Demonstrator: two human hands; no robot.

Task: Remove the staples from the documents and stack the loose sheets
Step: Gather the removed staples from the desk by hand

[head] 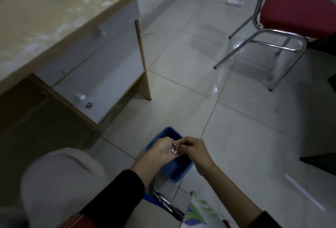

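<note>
A blue plastic bin stands on the tiled floor below me. Over its opening my left hand is cupped palm up, holding a small heap of pulled staples and paper bits. My right hand reaches in from the right, its fingertips pinched at the heap in the left palm. No documents or sheets are in sight.
The wooden desk with a white drawer cabinet fills the left. A red chair on a chrome frame stands at the far right. My knee is at the lower left; a patterned bag lies on the floor below the bin.
</note>
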